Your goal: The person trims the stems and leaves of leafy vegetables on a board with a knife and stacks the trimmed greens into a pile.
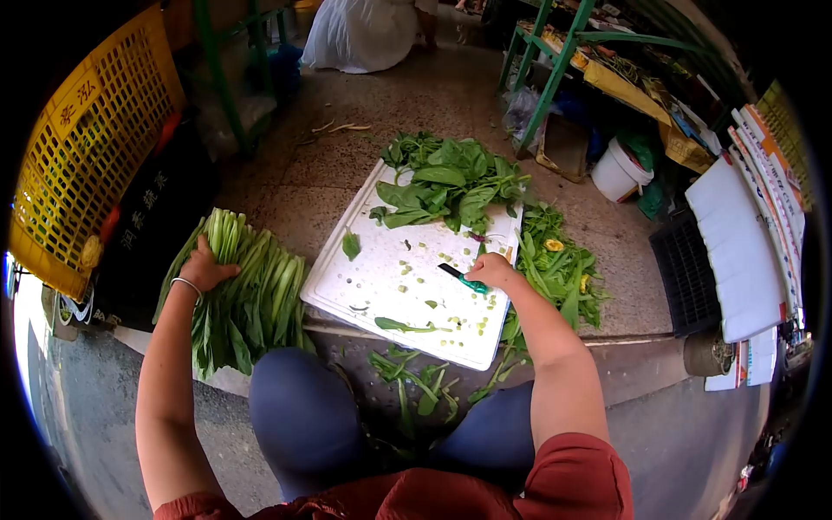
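My left hand point(204, 267) rests on a thick pile of long-stemmed leafy greens point(260, 286) at the left, thumb and fingers spread over the stalks. My right hand point(491, 272) is closed round the green handle of a small knife point(459, 277) with a dark blade pointing left. Hand and knife are over the right part of a white board point(347, 269), where short cut stem pieces lie scattered. Loose leafy greens point(455, 178) are heaped on the board's far end. A single leaf point(350, 244) and a leafy sprig point(406, 326) lie nearer.
More greens point(563, 269) with yellow bits lie right of the board. Trimmings point(412, 381) are on the ground between my knees. A yellow crate point(104, 130) stands left, a black crate point(687, 273) and white bucket point(621, 169) right. Green metal stands point(555, 78) rise behind.
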Available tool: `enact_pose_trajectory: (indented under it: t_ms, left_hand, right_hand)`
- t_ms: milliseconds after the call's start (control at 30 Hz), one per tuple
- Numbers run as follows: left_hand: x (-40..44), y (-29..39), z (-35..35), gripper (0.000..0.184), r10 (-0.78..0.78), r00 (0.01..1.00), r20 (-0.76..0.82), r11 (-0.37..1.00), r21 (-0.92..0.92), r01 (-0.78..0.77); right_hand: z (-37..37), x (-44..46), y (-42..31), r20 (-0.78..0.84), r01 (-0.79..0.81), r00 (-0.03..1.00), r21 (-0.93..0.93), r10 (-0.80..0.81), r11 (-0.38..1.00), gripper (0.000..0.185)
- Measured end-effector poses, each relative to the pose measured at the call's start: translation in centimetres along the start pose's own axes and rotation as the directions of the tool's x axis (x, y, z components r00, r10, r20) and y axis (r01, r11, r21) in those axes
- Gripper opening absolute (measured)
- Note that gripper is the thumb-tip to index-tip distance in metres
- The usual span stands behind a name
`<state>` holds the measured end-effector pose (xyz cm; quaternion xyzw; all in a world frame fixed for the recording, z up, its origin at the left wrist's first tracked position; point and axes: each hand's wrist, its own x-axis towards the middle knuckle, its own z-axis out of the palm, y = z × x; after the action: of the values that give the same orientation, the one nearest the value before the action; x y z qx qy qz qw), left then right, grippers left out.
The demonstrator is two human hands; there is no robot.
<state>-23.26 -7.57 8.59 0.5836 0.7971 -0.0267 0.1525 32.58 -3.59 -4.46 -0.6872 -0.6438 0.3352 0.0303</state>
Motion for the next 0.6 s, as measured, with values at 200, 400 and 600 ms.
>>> enact_pose_trajectory:
  t_ms: [200,400,600]
  left_hand:
    - [-0.1,0.1,0.2,0.114,-0.006,1.000,-0.026,0.999,0.031,0.006]
    - [-0.9,0.6,0.1,0.111,-0.021,0.999,-0.038,0.999,0.031,0.022]
    - [-1.1,0.8,0.0,0.110,-0.029,0.998,-0.050,0.999,0.039,0.031]
  right_hand:
    - [-0.1,-1.2,-0.2,0.044,0.013,0.999,-0.046,-0.011,0.999,0.040]
    - [0.0,-0.8,-0.4,0.068,0.037,0.997,-0.111,-0.030,0.993,0.043]
    - [0.1,-0.7,-0.5,0.063,0.042,0.997,-0.141,-0.034,0.989,0.043]
